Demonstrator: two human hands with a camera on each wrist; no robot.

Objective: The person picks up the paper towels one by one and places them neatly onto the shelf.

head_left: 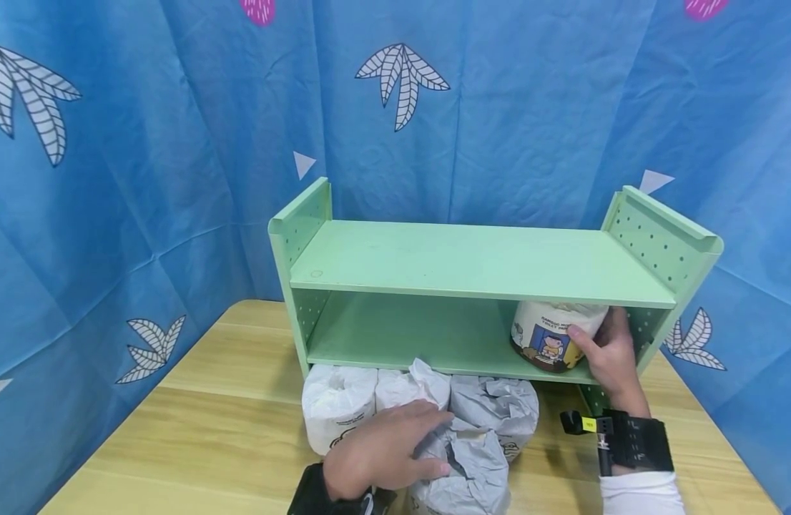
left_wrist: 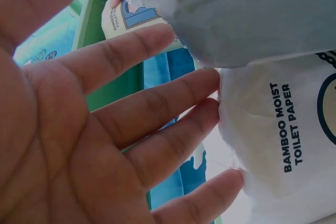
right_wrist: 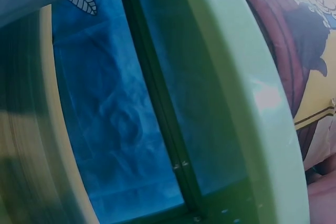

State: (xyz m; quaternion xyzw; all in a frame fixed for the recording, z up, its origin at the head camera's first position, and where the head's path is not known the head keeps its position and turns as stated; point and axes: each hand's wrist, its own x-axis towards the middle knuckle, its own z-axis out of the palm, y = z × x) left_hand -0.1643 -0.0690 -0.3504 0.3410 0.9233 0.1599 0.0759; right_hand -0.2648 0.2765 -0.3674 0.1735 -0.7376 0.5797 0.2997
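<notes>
from the head view: right hand (head_left: 611, 354) curled around a printed toilet paper roll (head_left: 553, 336), holding it on the lower board at the right end of a green shelf (head_left: 479, 261), just under the top board. left hand (head_left: 385, 450) laid flat, fingers straight and relaxed, on a cluster of white wrapped rolls (head_left: 421, 422) standing on the wooden desk (head_left: 209, 429) right in front of the shelf; nothing gripped there. black wrist straps on both arms, white sleeve on the right. blue curtain (head_left: 144, 143) with leaf prints behind and to both sides. from the left wrist view: open palm of the left hand (left_wrist: 79, 135) close up, fingertips (left_wrist: 207, 116) touching a white wrapped roll (left_wrist: 273, 135) printed with "bamboo moist toilet paper", crumpled wrapper above it; farther off, the printed roll (left_wrist: 128, 19) held on the green shelf (left_wrist: 89, 19). from the right wrist view: mostly a blurred pale green edge of the shelf (right_wrist: 236, 103) crossing the frame, blue curtain (right_wrist: 115, 129) seen through the gap, part of the printed roll (right_wrist: 294, 51) at the upper right; grip itself not clearly visible here beyond a sliver of skin at the lower right corner.
</notes>
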